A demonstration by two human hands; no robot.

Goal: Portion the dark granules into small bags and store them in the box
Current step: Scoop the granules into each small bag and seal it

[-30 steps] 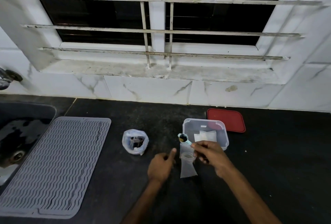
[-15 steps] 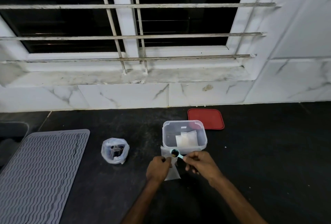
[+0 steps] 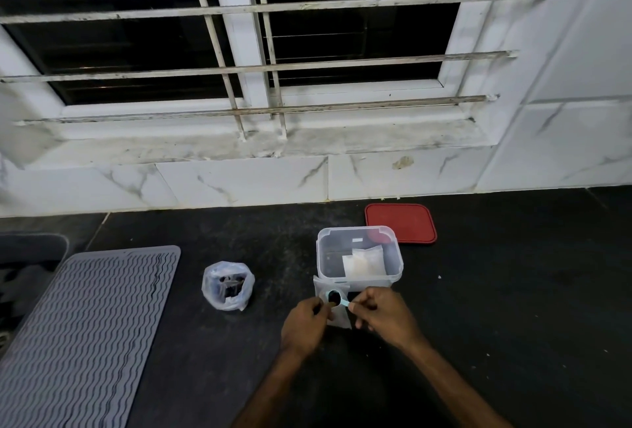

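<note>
On the black counter my left hand (image 3: 304,323) pinches the mouth of a small clear bag (image 3: 337,316). My right hand (image 3: 384,313) pinches the handle of a light blue scoop (image 3: 334,298), whose bowl holds dark granules right over the bag's opening. Just behind them stands a clear plastic box (image 3: 359,277) with white packets (image 3: 364,260) lying inside. To the left, a rolled-down plastic bag (image 3: 228,285) holds the dark granule supply.
The box's red lid (image 3: 400,222) lies flat behind the box near the tiled wall. A grey ribbed drying mat (image 3: 82,328) covers the counter at the left, with the sink edge (image 3: 30,249) beyond it. A barred window is above.
My left hand has taken hold of the small bag's mouth. The scoop came down from beside the box to the bag's opening. The camera view shifted right.
</note>
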